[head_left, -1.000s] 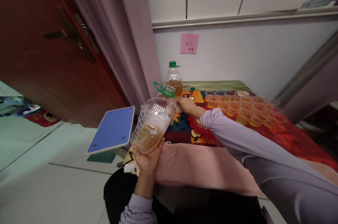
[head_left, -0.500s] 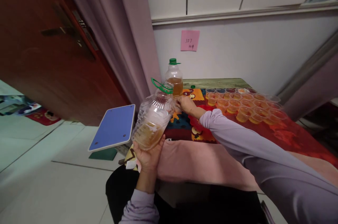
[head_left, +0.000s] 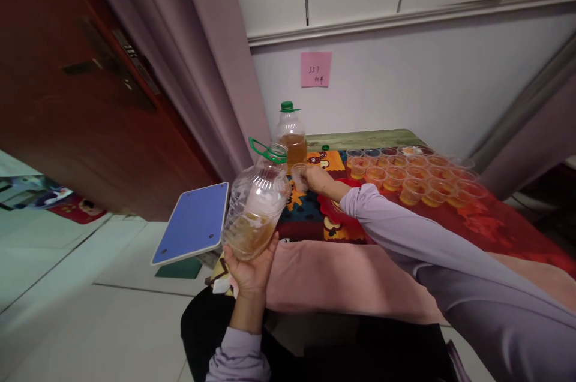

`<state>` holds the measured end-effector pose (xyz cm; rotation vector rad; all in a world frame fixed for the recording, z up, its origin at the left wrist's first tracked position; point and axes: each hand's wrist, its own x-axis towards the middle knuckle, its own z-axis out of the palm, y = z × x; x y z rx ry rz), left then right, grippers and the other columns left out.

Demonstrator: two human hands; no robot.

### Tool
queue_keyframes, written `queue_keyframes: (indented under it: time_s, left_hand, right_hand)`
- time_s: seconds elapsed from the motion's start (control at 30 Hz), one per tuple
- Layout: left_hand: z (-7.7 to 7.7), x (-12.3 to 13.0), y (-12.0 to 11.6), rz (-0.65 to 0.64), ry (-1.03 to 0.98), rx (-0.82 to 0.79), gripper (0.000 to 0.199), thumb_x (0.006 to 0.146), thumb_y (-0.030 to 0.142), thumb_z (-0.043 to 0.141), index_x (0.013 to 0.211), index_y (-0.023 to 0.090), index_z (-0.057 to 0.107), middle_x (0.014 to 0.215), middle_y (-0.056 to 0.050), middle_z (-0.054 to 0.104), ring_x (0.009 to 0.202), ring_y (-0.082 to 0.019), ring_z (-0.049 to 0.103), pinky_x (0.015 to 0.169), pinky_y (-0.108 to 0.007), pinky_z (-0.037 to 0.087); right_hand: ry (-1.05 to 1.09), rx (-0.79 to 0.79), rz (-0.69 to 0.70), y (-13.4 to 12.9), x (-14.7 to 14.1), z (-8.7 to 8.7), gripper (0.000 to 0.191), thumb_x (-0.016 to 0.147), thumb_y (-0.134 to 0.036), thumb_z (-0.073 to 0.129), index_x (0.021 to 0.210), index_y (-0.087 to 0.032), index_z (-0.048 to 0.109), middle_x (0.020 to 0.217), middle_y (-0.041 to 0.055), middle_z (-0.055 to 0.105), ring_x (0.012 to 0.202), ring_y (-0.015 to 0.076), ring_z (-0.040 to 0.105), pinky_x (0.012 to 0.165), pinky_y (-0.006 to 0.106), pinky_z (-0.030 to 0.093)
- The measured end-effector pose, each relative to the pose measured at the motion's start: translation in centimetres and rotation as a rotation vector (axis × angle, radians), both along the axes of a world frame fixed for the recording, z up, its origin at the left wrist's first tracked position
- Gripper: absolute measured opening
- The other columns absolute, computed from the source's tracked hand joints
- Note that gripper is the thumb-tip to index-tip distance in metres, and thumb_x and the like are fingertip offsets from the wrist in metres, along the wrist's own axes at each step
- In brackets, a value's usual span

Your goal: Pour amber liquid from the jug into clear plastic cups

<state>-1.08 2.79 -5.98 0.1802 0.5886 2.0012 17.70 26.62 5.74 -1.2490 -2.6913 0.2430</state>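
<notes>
My left hand (head_left: pixel 252 265) is wrapped around the base of a large clear plastic bottle (head_left: pixel 256 205), holding it tilted to the right. Amber liquid pools in its lower part; its uncapped mouth carries a green handle ring. Beside the bottle's neck, my right hand (head_left: pixel 317 181) grips a clear plastic cup (head_left: pixel 299 177). Whether the cup contains any liquid I cannot tell. Behind them a second bottle (head_left: pixel 294 145), green-capped and partly filled with amber liquid, stands upright on the table.
Rows of clear cups (head_left: pixel 414 184) with amber liquid cover the table's right part. A small green cap (head_left: pixel 325 147) lies near the back edge. A blue board (head_left: pixel 193 220) is at the left, near a brown door (head_left: pixel 90 94). A pink note (head_left: pixel 315 69) hangs on the wall.
The cup in my right hand has moved slightly away from the tilted bottle and now shows more clearly. The view has shifted a little. My left hand still holds the bottle.
</notes>
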Motion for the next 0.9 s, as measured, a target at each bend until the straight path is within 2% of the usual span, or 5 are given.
queue_keyframes:
  time_s: [0.2, 0.4, 0.57, 0.7, 0.9]
  left_hand:
    - [0.0, -0.1, 0.0, -0.001, -0.002, 0.025, 0.079, 0.076, 0.067, 0.084, 0.145, 0.034, 0.069, 0.159, -0.012, 0.067, 0.154, -0.047, 0.052, 0.113, -0.074, 0.052]
    - [0.2, 0.1, -0.1, 0.008, -0.014, 0.048, 0.073, 0.079, 0.064, 0.082, 0.145, 0.036, 0.069, 0.153, -0.010, 0.071, 0.151, -0.044, 0.056, 0.115, -0.073, 0.051]
    - [0.1, -0.1, -0.1, -0.008, -0.021, 0.038, 0.075, 0.078, 0.066, 0.082, 0.145, 0.034, 0.069, 0.156, -0.012, 0.069, 0.152, -0.045, 0.055, 0.115, -0.073, 0.051]
    - [0.1, -0.1, -0.1, 0.005, -0.010, 0.038, 0.074, 0.079, 0.066, 0.081, 0.145, 0.036, 0.069, 0.153, -0.010, 0.071, 0.149, -0.042, 0.058, 0.117, -0.073, 0.050]
    - [0.2, 0.0, -0.1, 0.009, -0.001, 0.048, 0.072, 0.080, 0.064, 0.080, 0.145, 0.036, 0.068, 0.153, -0.009, 0.071, 0.150, -0.042, 0.057, 0.118, -0.073, 0.048]
  right_hand:
    - [-0.004, -0.021, -0.014, -0.2, -0.3, 0.3, 0.027, 0.108, -0.024, 0.063, 0.120, -0.012, 0.083, 0.122, 0.0214, 0.084, 0.114, 0.0282, 0.079, 0.098, 0.031, 0.057]
    - [0.044, -0.017, -0.025, -1.3, -0.8, 0.5, 0.031, 0.104, -0.025, 0.071, 0.134, -0.018, 0.078, 0.128, 0.0164, 0.083, 0.116, 0.0277, 0.079, 0.096, 0.030, 0.057]
    - [0.069, -0.017, -0.036, -1.5, -0.7, 0.8, 0.026, 0.102, -0.024, 0.074, 0.125, -0.014, 0.081, 0.124, 0.0184, 0.084, 0.114, 0.0293, 0.079, 0.094, 0.031, 0.057]
    - [0.100, 0.003, -0.017, -1.3, -0.5, 1.3, 0.031, 0.108, -0.025, 0.063, 0.131, -0.013, 0.079, 0.131, 0.0189, 0.082, 0.119, 0.0276, 0.078, 0.099, 0.030, 0.054]
    - [0.085, -0.016, -0.003, -1.1, -0.4, 1.5, 0.033, 0.111, -0.023, 0.054, 0.124, -0.014, 0.083, 0.126, 0.0184, 0.084, 0.114, 0.0262, 0.078, 0.098, 0.029, 0.053]
